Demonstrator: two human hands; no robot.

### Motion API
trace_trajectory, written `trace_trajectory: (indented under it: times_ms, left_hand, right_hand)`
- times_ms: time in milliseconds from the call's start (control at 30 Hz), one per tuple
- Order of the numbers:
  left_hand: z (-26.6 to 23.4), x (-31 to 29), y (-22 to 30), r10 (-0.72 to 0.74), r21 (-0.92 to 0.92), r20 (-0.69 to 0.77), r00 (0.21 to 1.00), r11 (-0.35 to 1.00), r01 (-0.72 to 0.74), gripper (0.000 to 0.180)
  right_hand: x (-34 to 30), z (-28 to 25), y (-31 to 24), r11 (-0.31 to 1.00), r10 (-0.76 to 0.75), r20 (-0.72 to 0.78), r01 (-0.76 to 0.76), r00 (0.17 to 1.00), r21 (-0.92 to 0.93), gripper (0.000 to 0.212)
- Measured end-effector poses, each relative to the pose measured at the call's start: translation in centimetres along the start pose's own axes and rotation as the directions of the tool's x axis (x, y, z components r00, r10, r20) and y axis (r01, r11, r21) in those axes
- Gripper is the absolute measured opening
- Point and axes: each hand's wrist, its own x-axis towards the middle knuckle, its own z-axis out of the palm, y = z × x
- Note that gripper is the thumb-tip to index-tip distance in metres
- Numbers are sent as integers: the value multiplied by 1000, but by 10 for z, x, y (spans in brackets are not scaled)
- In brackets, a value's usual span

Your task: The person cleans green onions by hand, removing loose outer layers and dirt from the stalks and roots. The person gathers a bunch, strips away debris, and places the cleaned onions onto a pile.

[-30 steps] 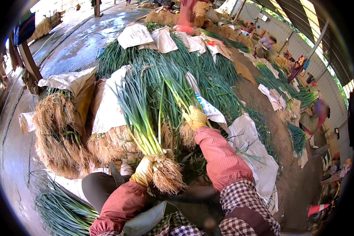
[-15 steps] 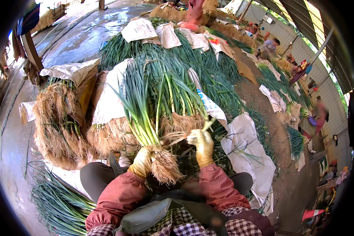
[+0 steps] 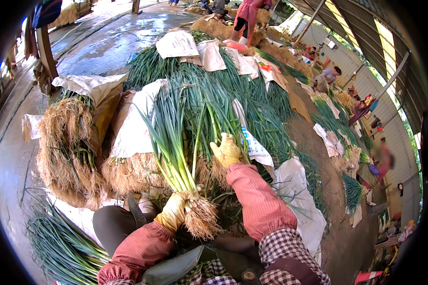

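My left hand (image 3: 170, 211), in a yellowish glove, is closed around a bunch of green onions (image 3: 178, 164) just above the roots. Its pale stalks and long green leaves point away from me, and the tangled brown roots (image 3: 202, 219) hang out on the right of the fist. My right hand (image 3: 227, 151), gloved alike, reaches over the onions lying in front of me. Its thumb stands apart from the fingers, against the stalks (image 3: 213, 121) of the pile. The fingertips are partly hidden among the leaves.
A big heap of green onions (image 3: 266, 123) stretches ahead, partly covered by white sacks (image 3: 177, 44). Rooty bundles (image 3: 64, 128) stand at the left; more onions (image 3: 64, 244) lie by my left leg. A flattened white sack (image 3: 297, 194) lies right. Other people (image 3: 248, 16) are farther off.
My right hand has moved forward from beside the held bunch to the onion pile; the withered leaf strips it held no longer show. My left hand keeps its hold on the bunch.
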Motion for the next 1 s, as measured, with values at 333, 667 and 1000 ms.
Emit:
trace_trajectory:
  times_ms: [333,667,1000]
  left_hand:
    - [20,-12,18,25,-157,-10,1000,987,-26,25]
    - [10,0,-13,-77,6,-80,994,997,78,8]
    - [21,-17,1,-46,-201,77,996,978,61,26]
  right_hand:
    - [-70,23,-4,223,-21,613,-594,790,773,30]
    - [-143,-19,0,770,-628,54,630,776,-103,21]
    - [-183,-78,-9,651,-425,-413,589,806,479,3]
